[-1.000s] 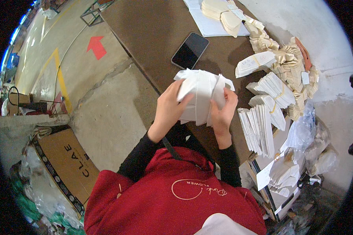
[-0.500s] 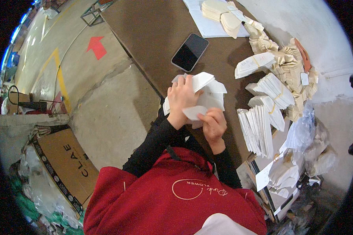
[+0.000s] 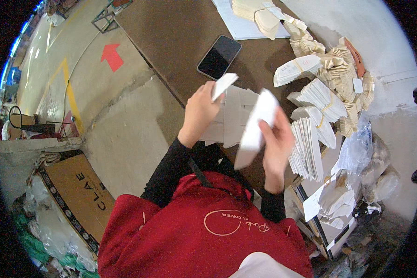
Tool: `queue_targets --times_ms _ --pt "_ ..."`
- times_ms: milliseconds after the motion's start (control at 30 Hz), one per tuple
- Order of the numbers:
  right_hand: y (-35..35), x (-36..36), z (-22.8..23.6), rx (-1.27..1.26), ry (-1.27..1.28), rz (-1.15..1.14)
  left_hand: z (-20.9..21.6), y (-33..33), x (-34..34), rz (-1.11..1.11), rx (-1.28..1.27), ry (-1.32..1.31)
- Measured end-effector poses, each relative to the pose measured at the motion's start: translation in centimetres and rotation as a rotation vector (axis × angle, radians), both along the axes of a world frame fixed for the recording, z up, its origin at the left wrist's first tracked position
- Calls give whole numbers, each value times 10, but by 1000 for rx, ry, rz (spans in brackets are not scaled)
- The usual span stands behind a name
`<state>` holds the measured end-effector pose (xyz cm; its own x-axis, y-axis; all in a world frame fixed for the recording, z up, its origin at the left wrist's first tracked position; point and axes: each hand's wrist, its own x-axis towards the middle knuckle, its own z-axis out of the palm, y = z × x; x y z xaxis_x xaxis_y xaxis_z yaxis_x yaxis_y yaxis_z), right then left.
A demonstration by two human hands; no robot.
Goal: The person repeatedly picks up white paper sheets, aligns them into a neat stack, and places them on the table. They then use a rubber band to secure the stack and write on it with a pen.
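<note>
In my left hand (image 3: 203, 110) is a small stack of white paper pieces (image 3: 225, 86), gripped at the far-left edge of the pile. My right hand (image 3: 276, 146) has its thumb and fingers closed on a larger white paper piece (image 3: 255, 132), held tilted above the table; it is slightly smeared by motion, and whether it is one layer or several I cannot tell. Between and beneath both hands, flat white paper pieces (image 3: 234, 111) lie on the brown table (image 3: 167, 51), partly covered by the right hand's piece. A dark-screened phone (image 3: 219, 57) rests just beyond them.
Banded bundles of white paper pieces (image 3: 320, 103) stand at the right, beside cream paper pieces (image 3: 340, 74). An open notebook (image 3: 238, 28) lies at the far edge. Clear plastic bags (image 3: 356, 153) hang lower right. A cardboard box (image 3: 78, 194) sits on the floor at left.
My hands have moved apart. The left has lifted off the pile with a small stack; the right has moved right and now holds a larger white piece, uncovering flat pieces below.
</note>
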<state>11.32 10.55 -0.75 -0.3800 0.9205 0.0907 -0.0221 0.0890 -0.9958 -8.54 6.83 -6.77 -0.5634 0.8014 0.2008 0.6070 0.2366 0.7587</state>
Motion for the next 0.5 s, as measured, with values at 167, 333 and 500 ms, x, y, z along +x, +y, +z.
queue_targets --times_ms 167,333,500 --pt "42 -57 -61 52 -560 80 6 -13 -15 147 -28 90" --pt "28 -72 -83 490 -592 -82 -3 -14 -8 175 -127 272" --pt "18 -73 -73 715 -849 -198 -10 -12 -8 174 -169 230"
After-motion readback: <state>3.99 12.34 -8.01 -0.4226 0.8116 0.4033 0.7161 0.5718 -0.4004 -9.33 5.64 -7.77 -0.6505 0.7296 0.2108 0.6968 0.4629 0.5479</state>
